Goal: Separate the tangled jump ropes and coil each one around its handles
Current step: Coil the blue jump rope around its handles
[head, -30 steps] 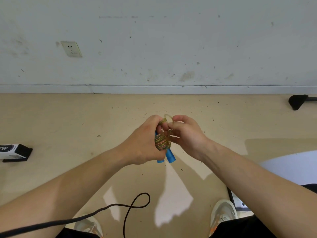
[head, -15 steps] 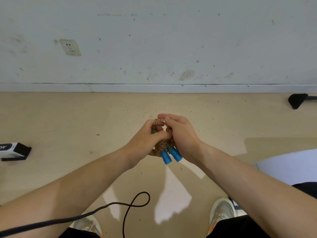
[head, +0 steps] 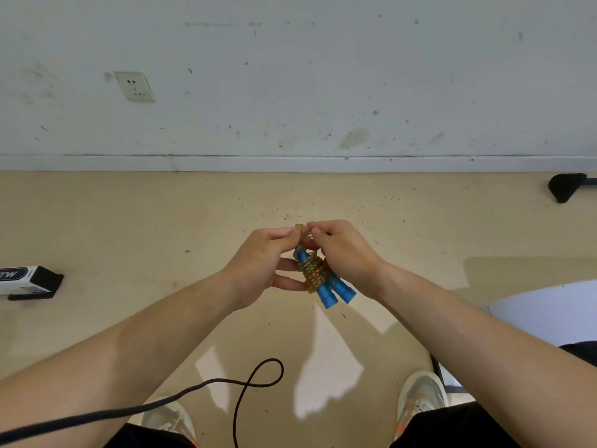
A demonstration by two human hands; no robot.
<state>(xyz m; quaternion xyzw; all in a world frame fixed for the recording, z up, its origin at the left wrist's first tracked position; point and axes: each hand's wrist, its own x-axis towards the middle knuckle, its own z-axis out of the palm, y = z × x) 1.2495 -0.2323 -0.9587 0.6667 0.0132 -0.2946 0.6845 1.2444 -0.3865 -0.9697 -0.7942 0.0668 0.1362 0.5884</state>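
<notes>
The multicoloured jump rope (head: 312,271) is already wound in tight turns around its two blue handles (head: 334,291), which lie side by side and poke out below the coil; the bundle is held in the air above the floor, between both hands. The left hand (head: 261,270) supports the coil from the side with its lower fingers (head: 289,282) spread against it, while its thumb and forefinger meet those of the right hand (head: 342,250) at the top, pinched together on the last short loop of rope (head: 300,228). This rope looks nearly finished, with only the end left to tuck in. A black rope (head: 255,383) trails loose across the floor near the person's shoes, so at least that one seems still to be coiled. The beige floor (head: 129,221) is speckled with small dark bits and meets a scuffed white wall (head: 323,76) carrying a socket (head: 135,86); a black-and-white box (head: 29,281) lies at the left.
</notes>
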